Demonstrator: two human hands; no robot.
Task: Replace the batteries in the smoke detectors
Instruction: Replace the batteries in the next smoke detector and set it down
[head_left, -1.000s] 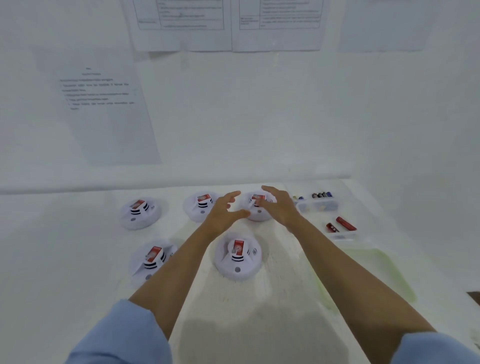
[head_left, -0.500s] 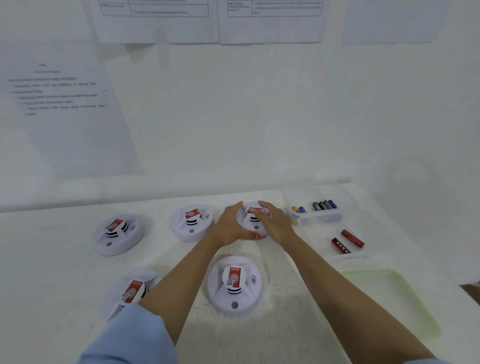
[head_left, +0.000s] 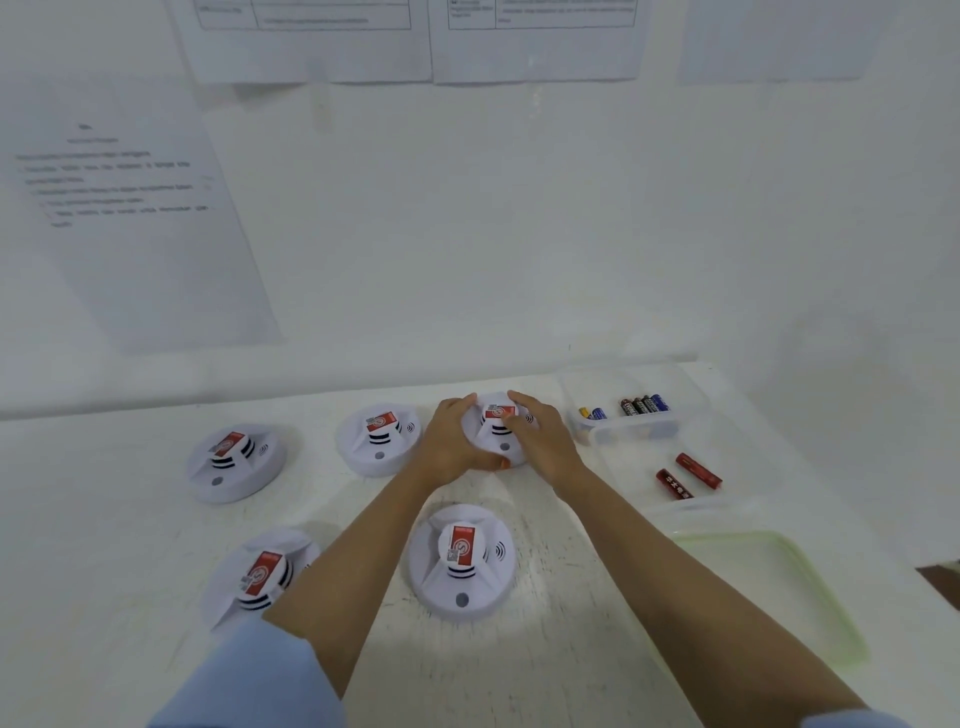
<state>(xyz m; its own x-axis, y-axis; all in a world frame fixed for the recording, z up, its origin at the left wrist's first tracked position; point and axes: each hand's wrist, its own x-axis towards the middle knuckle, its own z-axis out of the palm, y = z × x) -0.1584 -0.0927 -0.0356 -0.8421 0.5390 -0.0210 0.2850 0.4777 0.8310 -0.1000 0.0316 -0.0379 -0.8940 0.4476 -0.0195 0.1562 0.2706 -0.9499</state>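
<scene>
- Right now the left hand (head_left: 451, 447) and the right hand (head_left: 540, 441) both clasp the far-right smoke detector (head_left: 496, 431), one on each side, fingers curled over its rim and the left thumb pressed against its near edge.
- That detector sits at the back of the white table (head_left: 104, 545), in a row of three; it is a white round dome with a raised centre, black vent slits, a red label on top and a small dark hole near its front edge.
- Just to its left stands a second detector (head_left: 378, 439) of the same look, and further left a third (head_left: 234, 462).
- Nearer the person lie two more: one (head_left: 462, 561) between the forearms, one (head_left: 260, 577) partly hidden behind the left arm.
- To the right, a clear plastic tray (head_left: 634, 428) holds several small batteries (head_left: 641, 405), dark and blue-and-yellow.
- Two red batteries (head_left: 685, 475) lie in a nearer clear tray.
- A pale green tray (head_left: 810, 608) sits at the near right.
</scene>
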